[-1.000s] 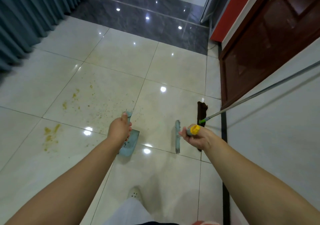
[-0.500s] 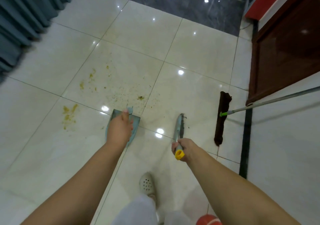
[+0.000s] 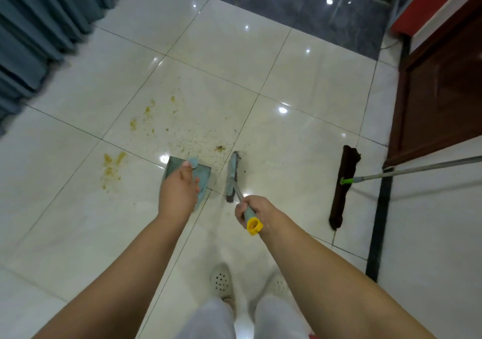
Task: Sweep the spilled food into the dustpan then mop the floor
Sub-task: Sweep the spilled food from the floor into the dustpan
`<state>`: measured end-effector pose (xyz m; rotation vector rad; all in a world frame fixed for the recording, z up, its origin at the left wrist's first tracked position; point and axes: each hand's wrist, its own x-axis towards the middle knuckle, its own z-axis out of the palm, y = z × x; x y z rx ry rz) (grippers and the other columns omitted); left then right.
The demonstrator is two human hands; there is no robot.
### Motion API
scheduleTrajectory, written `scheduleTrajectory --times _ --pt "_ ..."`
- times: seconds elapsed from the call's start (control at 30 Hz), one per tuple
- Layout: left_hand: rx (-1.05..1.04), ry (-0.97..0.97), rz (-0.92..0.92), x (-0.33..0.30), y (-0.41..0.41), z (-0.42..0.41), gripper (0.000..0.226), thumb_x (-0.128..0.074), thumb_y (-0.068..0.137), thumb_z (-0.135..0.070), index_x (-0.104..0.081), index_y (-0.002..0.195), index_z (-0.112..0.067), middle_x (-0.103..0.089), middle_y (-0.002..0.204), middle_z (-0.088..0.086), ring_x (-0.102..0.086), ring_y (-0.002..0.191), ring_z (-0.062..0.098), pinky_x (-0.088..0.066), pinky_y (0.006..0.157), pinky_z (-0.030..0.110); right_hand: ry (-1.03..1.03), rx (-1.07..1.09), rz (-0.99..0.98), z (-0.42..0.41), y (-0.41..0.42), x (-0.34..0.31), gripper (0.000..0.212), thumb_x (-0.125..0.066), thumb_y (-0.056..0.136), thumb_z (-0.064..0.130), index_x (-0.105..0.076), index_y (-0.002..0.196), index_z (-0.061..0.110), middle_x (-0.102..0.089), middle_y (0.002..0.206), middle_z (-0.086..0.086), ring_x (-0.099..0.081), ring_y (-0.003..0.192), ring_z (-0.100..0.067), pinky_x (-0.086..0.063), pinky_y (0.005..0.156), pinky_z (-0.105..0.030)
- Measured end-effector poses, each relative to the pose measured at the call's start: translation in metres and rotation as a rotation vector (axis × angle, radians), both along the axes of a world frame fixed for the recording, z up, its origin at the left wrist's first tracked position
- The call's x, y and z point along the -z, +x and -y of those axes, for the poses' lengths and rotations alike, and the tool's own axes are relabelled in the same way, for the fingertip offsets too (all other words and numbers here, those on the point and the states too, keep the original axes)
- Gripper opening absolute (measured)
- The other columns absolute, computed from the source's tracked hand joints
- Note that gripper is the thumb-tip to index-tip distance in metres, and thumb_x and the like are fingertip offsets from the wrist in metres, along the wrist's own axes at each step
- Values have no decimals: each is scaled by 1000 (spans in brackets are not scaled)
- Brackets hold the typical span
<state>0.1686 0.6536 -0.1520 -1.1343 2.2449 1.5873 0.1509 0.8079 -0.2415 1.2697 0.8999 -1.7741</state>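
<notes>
Bright overhead glare spots on glossy floor [image 3: 300,77]; blurred, bowed edges.

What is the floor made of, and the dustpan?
The floor looks like glazed ceramic tile: cream squares with thin dark joints, mirroring ceiling lights. The dustpan seems plastic: smooth, matte, uniformly teal. That is a guess from its look alone.

The left hand [image 3: 178,193] grips the handle of a teal dustpan [image 3: 202,175] set on the pale tiled floor [image 3: 300,82], and the right hand [image 3: 254,212] holds a broom [image 3: 233,175] by its grey, yellow-capped handle, its head just right of the pan. Yellow spilled food [image 3: 146,119] and fine crumbs lie beyond both. A brown mop [image 3: 344,182] lies to the right, near a wooden door [image 3: 443,98].
</notes>
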Motion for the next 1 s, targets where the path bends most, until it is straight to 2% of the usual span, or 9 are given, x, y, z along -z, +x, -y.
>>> scheduleTrajectory --times 0.13,0.3,0.37,0.5,0.63,0.73,0.87,0.93,1.0 --pt "-9 36 15 -5 -17 -19 52 -30 101 -43 -64 94 -4 -53 64 3 -47 56 20 -35 50 24 100 -23 -30 -43 -14 -23 14 -34 98 5 -38 84 4 -36 65 -8 -35 20 -12 -35 28 -10" --pt "-7 25 11 -13 -39 -40 60 -26 102 -44 -62 117 2 -65 85 16 -46 56 13 -36 50 24 256 -58 -52 -111 -54 -27 20 -35 100 8 -38 81 3 -37 60 -8 -35 17 -11 -33 27 -9" --pt "-26 34 2 -14 -51 -48 58 -27 102 -44 -62 117 0 -58 72 6 -46 54 13 -35 49 25 317 -112 -26 -135 -79 -20 21 -37 101 13 -40 83 4 -40 54 -8 -34 17 -11 -33 26 -10" --pt "-82 35 30 -12 -82 -65 56 -27 102 -43 -62 110 0 -52 64 4 -43 50 18 -35 51 24 423 -249 5 -168 -129 -2 17 -39 100 12 -41 84 5 -37 66 -6 -35 16 -12 -35 27 -12" --pt "-132 -2 43 -14 -112 -81 54 -26 102 -44 -60 91 -5 -54 65 3 -44 51 19 -37 53 28 397 -350 23 -163 -163 3 22 -36 100 8 -39 79 4 -36 65 -6 -35 20 -11 -34 28 -9" --pt "-169 -14 39 -15 -130 -89 50 -26 101 -45 -58 86 -9 -55 67 3 -45 51 19 -39 55 30 349 -397 61 -135 -173 5 21 -34 99 8 -43 80 7 -38 64 -6 -36 38 -12 -33 31 -8" --pt "-200 -49 50 -14 -152 -96 54 -26 100 -48 -57 80 -9 -55 67 6 -47 52 19 -39 53 29 242 -419 80 -99 -185 5 23 -32 100 8 -42 79 7 -40 67 -6 -35 46 -12 -34 32 -7" --pt "-220 -56 46 -14 -163 -100 53 -27 100 -47 -55 76 -9 -54 65 7 -46 51 19 -38 51 28 191 -421 83 -90 -194 3 20 -32 99 7 -42 82 6 -39 68 -7 -37 40 -12 -34 31 -9" --pt "-256 -38 38 -16 -174 -106 52 -29 100 -46 -54 72 -11 -52 63 6 -44 51 19 -36 50 28 146 -422 92 -90 -205 -2 14 -35 98 6 -42 85 4 -40 68 -8 -37 25 -13 -34 30 -10"
